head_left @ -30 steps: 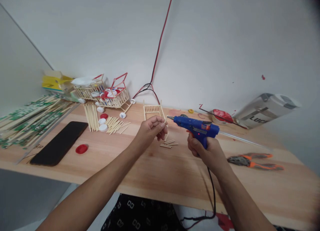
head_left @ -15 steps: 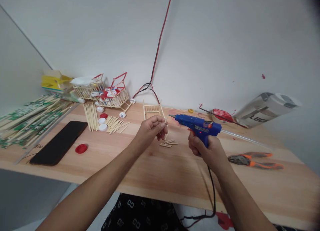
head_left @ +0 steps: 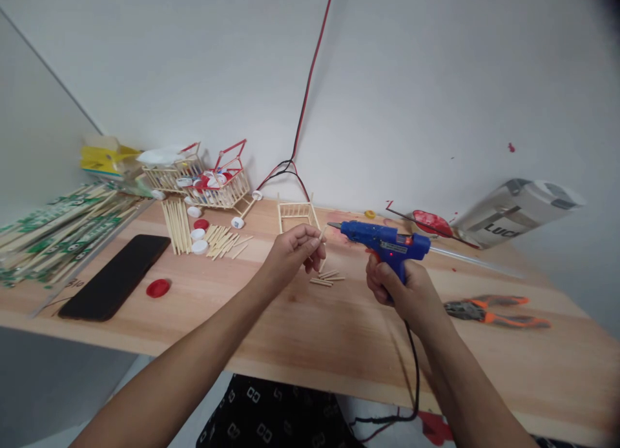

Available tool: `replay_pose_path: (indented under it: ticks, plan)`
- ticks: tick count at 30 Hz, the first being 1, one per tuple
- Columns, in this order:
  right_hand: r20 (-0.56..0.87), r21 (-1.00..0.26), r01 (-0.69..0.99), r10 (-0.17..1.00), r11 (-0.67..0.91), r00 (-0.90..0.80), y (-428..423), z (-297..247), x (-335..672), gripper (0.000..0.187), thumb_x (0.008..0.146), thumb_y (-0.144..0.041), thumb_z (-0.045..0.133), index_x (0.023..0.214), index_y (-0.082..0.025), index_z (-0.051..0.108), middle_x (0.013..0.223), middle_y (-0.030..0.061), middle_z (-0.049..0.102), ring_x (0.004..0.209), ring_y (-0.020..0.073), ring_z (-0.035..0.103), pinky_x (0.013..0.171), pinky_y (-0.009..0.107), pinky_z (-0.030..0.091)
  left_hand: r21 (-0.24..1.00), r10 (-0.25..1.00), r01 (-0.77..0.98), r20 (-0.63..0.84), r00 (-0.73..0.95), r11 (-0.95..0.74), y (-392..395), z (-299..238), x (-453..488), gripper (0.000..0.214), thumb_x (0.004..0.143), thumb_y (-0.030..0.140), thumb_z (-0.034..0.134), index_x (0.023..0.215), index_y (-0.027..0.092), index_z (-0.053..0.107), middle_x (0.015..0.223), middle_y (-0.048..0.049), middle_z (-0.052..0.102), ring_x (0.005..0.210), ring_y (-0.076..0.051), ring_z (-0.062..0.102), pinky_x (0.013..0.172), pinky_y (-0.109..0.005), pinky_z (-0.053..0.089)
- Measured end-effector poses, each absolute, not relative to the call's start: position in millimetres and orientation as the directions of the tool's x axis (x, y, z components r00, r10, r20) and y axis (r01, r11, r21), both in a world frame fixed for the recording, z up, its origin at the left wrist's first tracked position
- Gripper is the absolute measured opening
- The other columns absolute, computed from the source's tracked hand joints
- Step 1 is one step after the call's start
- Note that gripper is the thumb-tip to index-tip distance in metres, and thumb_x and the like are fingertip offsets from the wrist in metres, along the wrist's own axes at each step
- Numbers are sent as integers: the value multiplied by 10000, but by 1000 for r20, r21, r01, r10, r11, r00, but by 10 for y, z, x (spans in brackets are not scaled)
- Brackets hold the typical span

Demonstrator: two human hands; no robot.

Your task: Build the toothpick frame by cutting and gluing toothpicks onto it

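Between the thumb and fingers of my left hand (head_left: 296, 249) is a short wooden stick (head_left: 323, 234), its upper end poking out. My right hand (head_left: 400, 283) is wrapped round the handle of a blue hot glue gun (head_left: 382, 238). The gun's metal nozzle points left and sits close to the stick's tip; I cannot tell if they touch. Just behind my left hand stands a small frame of glued sticks (head_left: 295, 210), partly hidden by that hand. Several short cut sticks (head_left: 327, 278) lie on the table below my fingers.
Pliers with orange handles (head_left: 494, 311) lie at the right. Two stick-built carts (head_left: 220, 190) with cap wheels stand at the back left, near loose sticks (head_left: 177, 225) and caps. A black phone (head_left: 116, 277) and wrapped chopsticks (head_left: 62, 225) are at left. A tilted can (head_left: 518, 212) stands back right.
The glue gun has shifted very slightly to the right, its nozzle a touch farther from the stick. My left hand has hardly moved.
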State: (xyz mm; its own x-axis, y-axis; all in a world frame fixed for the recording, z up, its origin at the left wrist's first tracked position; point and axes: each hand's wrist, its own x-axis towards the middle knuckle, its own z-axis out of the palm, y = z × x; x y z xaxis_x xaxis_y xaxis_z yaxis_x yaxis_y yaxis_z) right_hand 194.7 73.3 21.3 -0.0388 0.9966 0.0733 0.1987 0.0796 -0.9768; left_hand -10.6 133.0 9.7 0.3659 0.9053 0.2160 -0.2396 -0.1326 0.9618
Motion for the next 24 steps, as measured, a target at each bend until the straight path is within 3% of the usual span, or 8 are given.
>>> replay_pose_path:
  ticks: [24]
  plan:
    - [78,-977,197,997,80,-21,736,203,1950,387,832,-546,563,706,-196,456,513,-48,411,434,79,341,413,225,242,961,905,-250,204,372,-114,1320,104,-101,202,857,350,598,852,154,546,714,3,609,514,-78,549,471,-195,414]
